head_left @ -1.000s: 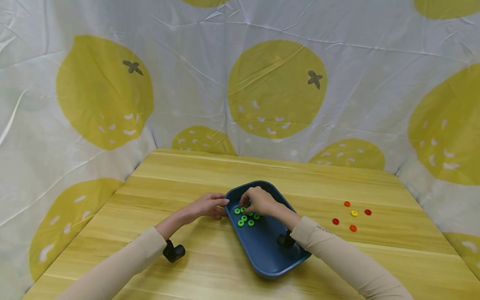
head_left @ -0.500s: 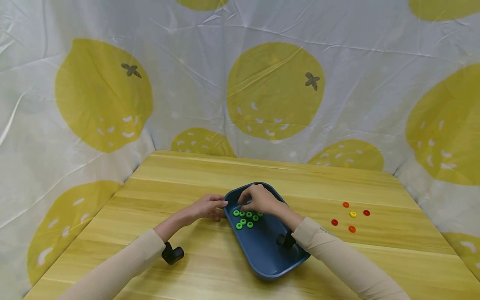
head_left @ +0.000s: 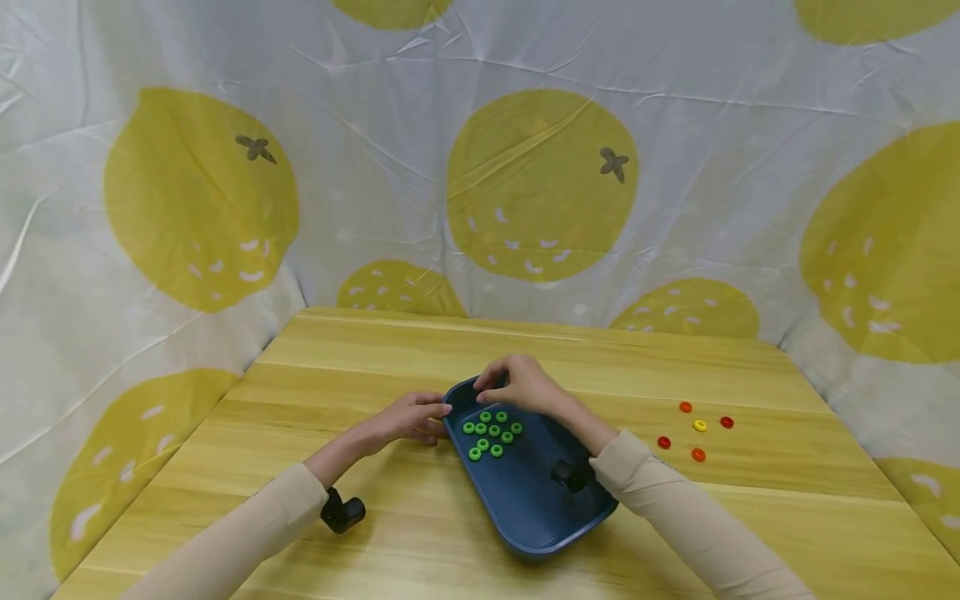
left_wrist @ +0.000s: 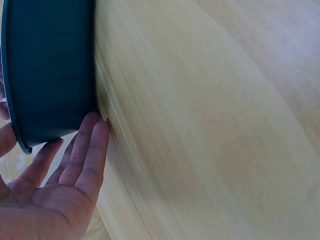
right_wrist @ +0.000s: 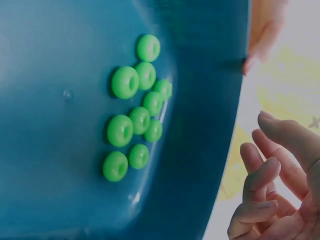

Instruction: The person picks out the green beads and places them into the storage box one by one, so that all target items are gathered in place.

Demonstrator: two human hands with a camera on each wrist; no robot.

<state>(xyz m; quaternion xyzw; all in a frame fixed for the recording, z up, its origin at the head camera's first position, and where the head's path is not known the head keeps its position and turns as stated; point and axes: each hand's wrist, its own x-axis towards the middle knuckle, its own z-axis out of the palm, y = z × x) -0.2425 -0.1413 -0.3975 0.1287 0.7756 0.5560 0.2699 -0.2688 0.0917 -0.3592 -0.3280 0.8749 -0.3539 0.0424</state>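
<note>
A dark blue tray lies on the table at a slant, with several green rings grouped at its far-left end. My left hand touches the tray's outer wall at that end. In the left wrist view its fingers are nearly straight against the corner, and the thumb is near the rim. Over the tray's far end hovers my right hand, its fingers loosely bent. The right wrist view shows nothing between the thumb and fingers, which are apart from the green rings.
Right of the tray, loose rings lie on the wooden table: a yellow ring, orange rings and red rings. Lemon-print cloth hangs behind. A black wrist camera is on the left wrist.
My right hand has risen from among the green rings and moved slightly away towards the tray's far rim, leaving the rings uncovered. The left hand stays at the tray.
</note>
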